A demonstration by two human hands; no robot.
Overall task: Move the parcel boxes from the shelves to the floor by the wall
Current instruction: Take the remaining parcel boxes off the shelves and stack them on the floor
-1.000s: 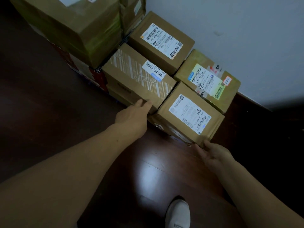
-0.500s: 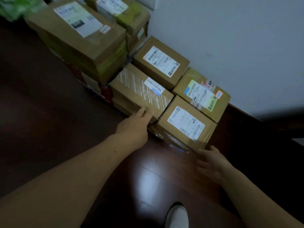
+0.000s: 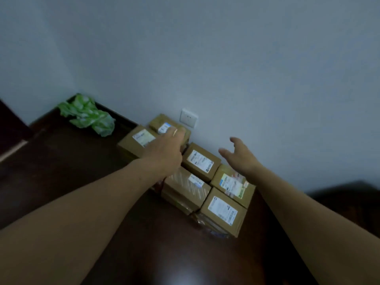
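Note:
Several brown parcel boxes with white labels sit packed together on the dark floor along the pale wall. The nearest parcel box lies at the front right of the group, a box with striped tape to its left, and a yellow-labelled box behind it. My left hand hangs in the air over the taller stacked boxes, fingers relaxed, holding nothing. My right hand is raised in front of the wall with fingers spread, empty.
A crumpled green plastic bag lies on the floor in the corner at the left. A white wall socket sits just above the far boxes. Dark wooden floor spreads to the left and in front.
Both hands have left the front boxes and risen. The view has lifted and pulled back, so the whole group of boxes, the wall and the green bag now show.

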